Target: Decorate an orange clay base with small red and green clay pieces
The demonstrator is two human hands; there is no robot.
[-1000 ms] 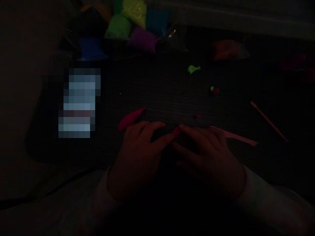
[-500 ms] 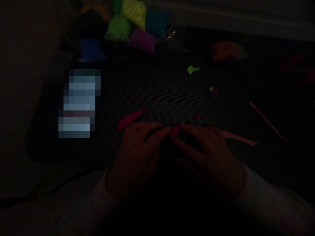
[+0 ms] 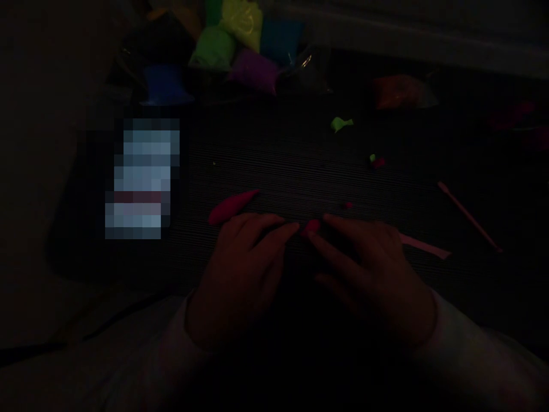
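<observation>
A small lump of pink modelling clay (image 3: 312, 227) lies on the dark ridged table between my hands. The index fingertip of my right hand (image 3: 369, 269) rests on its near side. That hand's other visible fingers are spread, with the fingers apart from the lump. My left hand (image 3: 246, 269) lies palm down with fingers stretched out, its index tip just left of the lump. Beyond the left knuckles is a longer, teardrop-shaped piece of pink clay (image 3: 231, 207). Part of a flat pink tool (image 3: 426, 246) shows beyond the right hand. The light is very dim.
A lit phone, blurred (image 3: 141, 177), lies at left. Several bags of coloured clay (image 3: 214, 48) are at the back, an orange-red bag (image 3: 403, 91) farther right. Small green clay (image 3: 341, 123), a pink bit (image 3: 348, 205) and a thin pink tool (image 3: 469, 217) lie around.
My right hand has shifted slightly right and its fingers have spread, leaving more of the pink lump showing. The whole view has moved a little; my left hand keeps its pose.
</observation>
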